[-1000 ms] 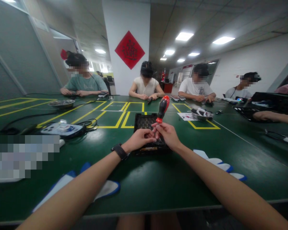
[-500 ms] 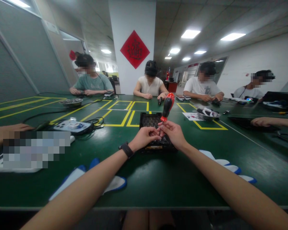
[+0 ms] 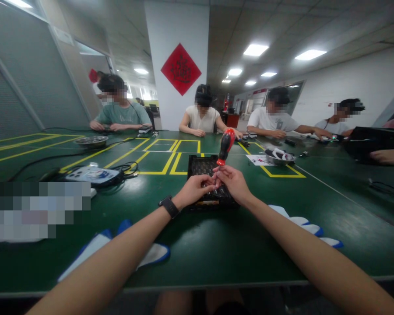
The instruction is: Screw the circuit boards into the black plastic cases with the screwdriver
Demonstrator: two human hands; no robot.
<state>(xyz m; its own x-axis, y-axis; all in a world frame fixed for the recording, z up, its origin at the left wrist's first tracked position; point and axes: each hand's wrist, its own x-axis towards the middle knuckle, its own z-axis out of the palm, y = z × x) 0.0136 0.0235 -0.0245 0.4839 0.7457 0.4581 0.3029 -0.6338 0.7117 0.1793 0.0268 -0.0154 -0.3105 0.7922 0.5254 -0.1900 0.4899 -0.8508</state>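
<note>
A screwdriver [image 3: 227, 144] with a red and black handle stands nearly upright, handle uppermost. My right hand [image 3: 233, 181] pinches its thin shaft just below the handle. The fingers of my left hand [image 3: 197, 189], its wrist wearing a dark watch, are closed at the same shaft, touching the right fingertips. The lower end of the shaft is hidden by the fingers. Beneath both hands lies a black tray-like case [image 3: 197, 164] with rows of small compartments; its contents are too small to make out.
Blue-and-white gloves lie by both forearms, one left [image 3: 95, 249], one right [image 3: 305, 223]. A phone [image 3: 93, 175] with coiled cables is at the left. Metal bowls stand farther off, left [image 3: 92, 142] and right [image 3: 280, 156]. Several people sit around the green table [image 3: 243, 258].
My hands and the screwdriver keep almost the same pose over the case. The view has shifted slightly. At the right, a co-worker has lifted a black flat object, and another person's arm reaches sideways.
</note>
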